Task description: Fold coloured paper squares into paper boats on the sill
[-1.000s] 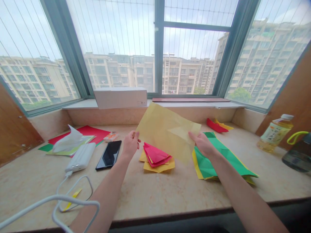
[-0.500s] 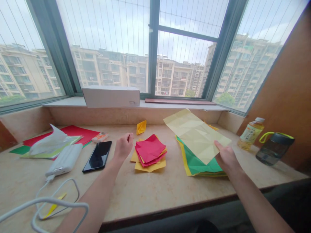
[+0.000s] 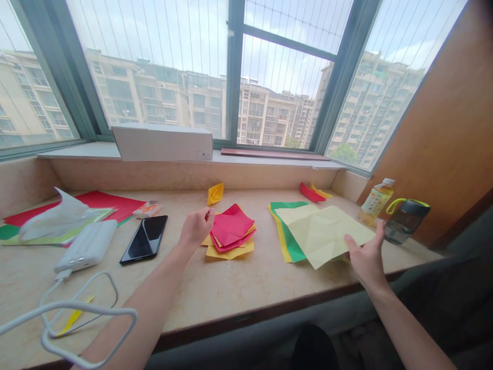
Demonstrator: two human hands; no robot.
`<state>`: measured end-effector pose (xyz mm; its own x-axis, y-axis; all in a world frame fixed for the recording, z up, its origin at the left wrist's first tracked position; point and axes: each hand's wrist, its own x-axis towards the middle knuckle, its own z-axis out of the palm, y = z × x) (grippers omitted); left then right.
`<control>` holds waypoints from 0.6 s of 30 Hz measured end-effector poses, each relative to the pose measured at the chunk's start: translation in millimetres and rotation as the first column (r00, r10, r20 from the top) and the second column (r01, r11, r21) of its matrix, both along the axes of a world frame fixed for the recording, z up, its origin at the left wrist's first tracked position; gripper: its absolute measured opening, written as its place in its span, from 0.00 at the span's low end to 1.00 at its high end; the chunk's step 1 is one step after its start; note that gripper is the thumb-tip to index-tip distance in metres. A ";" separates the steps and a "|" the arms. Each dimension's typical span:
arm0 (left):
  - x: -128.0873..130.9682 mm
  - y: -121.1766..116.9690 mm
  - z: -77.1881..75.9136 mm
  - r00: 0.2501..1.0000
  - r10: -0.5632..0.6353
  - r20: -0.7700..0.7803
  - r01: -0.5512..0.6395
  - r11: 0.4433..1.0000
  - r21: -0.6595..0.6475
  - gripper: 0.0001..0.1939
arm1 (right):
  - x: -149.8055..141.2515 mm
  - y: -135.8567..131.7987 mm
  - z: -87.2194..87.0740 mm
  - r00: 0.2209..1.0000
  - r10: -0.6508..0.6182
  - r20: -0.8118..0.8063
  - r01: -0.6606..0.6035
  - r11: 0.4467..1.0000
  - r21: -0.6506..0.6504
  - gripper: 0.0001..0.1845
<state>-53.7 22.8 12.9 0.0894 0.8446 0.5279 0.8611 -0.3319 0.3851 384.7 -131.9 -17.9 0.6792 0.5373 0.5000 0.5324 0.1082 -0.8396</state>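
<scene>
A pale yellow sheet of paper point(image 3: 325, 234), creased, lies over a green sheet point(image 3: 295, 246) and a yellow sheet point(image 3: 278, 228) on the right part of the counter. My right hand point(image 3: 367, 254) is at its right edge, thumb and fingers spread apart, the thumb at the paper. My left hand point(image 3: 197, 226) hovers just left of a pile of small red papers point(image 3: 233, 226) and yellow papers point(image 3: 231, 252); its fingers are curled closed, and nothing shows in them. Behind the pile stands a folded yellow paper piece point(image 3: 215, 194).
On the left are a phone point(image 3: 144, 239), a white power bank point(image 3: 87, 245) with its cable point(image 3: 88, 308), a tissue pack point(image 3: 57, 218) and red paper point(image 3: 111, 203). A drink bottle point(image 3: 375, 203), a dark cup point(image 3: 406, 221) and a folded red paper boat point(image 3: 311, 192) are right. A white box point(image 3: 162, 144) stands behind.
The pale yellow sheet went from between both hands to the right, down onto the green paper. My left hand let go of it first; my right hand has now opened. The view turned right.
</scene>
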 end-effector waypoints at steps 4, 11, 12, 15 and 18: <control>3.2 -3.2 2.3 1.000 -0.005 -0.011 0.005 1.000 -0.025 0.19 | -9.3 -0.1 6.6 0.998 -0.063 0.008 0.063 0.998 -0.018 0.41; 5.7 -5.2 4.5 1.000 -0.012 -0.020 0.011 0.999 -0.035 0.19 | -9.2 -2.1 4.2 0.969 -0.080 0.233 0.147 0.947 -0.286 0.38; 5.8 -5.4 4.8 1.000 -0.018 -0.023 0.017 0.999 -0.034 0.19 | -10.1 -1.8 4.9 0.963 -0.055 0.263 0.144 0.933 -0.330 0.38; 6.3 -6.3 6.6 0.999 -0.033 -0.038 0.031 0.999 -0.036 0.19 | -12.5 -3.1 9.8 0.954 0.118 0.274 0.057 0.831 -0.554 0.38; 6.9 -7.8 8.7 0.998 -0.030 -0.052 0.027 0.999 -0.047 0.19 | -10.5 -9.4 20.7 0.916 0.268 0.297 0.026 0.701 -0.713 0.36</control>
<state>-46.9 14.9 21.6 0.1404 0.8647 0.4823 0.8709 -0.3395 0.3553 374.2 -141.4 2.7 0.4370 0.8891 0.1365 0.8260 -0.3365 -0.4521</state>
